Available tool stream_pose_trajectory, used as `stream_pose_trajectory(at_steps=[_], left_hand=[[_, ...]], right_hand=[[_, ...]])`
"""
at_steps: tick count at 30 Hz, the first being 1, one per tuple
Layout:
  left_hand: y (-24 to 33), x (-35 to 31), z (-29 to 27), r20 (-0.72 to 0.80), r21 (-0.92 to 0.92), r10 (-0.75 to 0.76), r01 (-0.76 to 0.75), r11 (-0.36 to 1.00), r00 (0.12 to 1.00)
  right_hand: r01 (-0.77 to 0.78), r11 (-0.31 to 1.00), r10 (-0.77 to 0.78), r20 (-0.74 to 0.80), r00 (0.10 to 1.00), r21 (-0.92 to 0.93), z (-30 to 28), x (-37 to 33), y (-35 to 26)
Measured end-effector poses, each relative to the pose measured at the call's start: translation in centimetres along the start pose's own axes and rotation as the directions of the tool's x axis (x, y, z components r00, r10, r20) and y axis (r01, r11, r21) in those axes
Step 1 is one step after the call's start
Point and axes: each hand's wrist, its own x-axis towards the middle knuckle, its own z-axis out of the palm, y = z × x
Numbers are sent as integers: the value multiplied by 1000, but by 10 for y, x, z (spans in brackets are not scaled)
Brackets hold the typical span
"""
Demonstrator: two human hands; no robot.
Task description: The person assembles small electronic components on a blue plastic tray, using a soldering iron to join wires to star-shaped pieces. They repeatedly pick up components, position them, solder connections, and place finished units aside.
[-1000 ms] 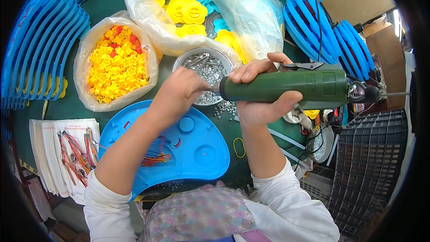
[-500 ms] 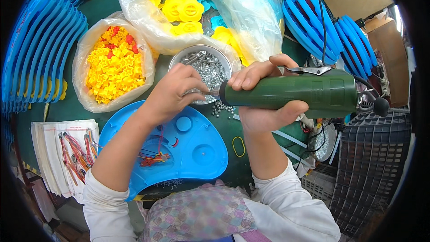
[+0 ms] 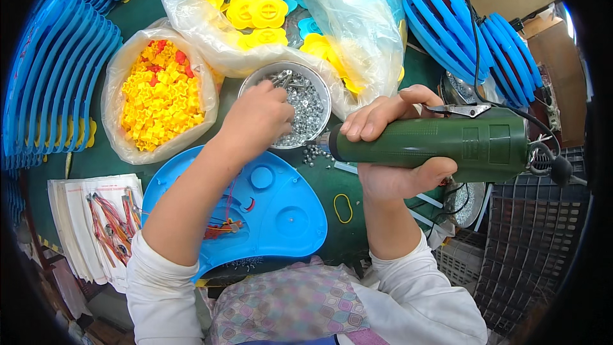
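Observation:
My right hand (image 3: 383, 179) grips a green electric screwdriver (image 3: 440, 148), held level with its tip pointing left. The thumb lies along the near side and the fingers wrap over the far side. My left hand (image 3: 258, 118) reaches into a round metal bowl (image 3: 329, 99) of small silver screws and washers (image 3: 308, 112). Its fingers are curled, and whatever they pinch is hidden under the hand. Below both hands lies a blue curved plastic shell (image 3: 290, 191) with coloured wires (image 3: 223, 227) inside, partly covered by my left forearm.
A bag of yellow and red star-shaped pieces (image 3: 156, 99) stands left of the bowl. Behind it lies a bag of yellow flower-shaped parts (image 3: 255, 9). Stacked blue shells (image 3: 64, 76) rise at both sides. Paper with wire bundles (image 3: 96, 217) sits at left; a yellow rubber band (image 3: 343, 208) lies near the shell.
My left hand has left the screwdriver's tip and dipped into the bowl. My right hand has shifted slightly right and nearer with the screwdriver.

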Motion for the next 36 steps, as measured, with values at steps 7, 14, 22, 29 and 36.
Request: stream_pose_trajectory(at_steps=[7, 14, 22, 29, 36], left_hand=[[7, -15, -18, -65, -303, -198, 170, 938, 978], [20, -89, -45, -144, -312, -313, 257, 914, 939], [25, -116, -32, -206, -411, -420, 311, 857, 884], [24, -117, -31, -191, -470, -441, 313, 825, 877], [20, -117, -26, -196, -506, -446, 300, 809, 873]], right_hand=[[-103, 992, 101, 29, 994, 69, 23, -13, 12], [-221, 975, 220, 59, 974, 14, 45, -22, 30], [-267, 963, 270, 89, 959, -42, 55, -21, 44], [-276, 961, 278, 124, 952, -36, 57, -18, 50], [-379, 925, 368, 256, 894, -8, 69, -6, 51]])
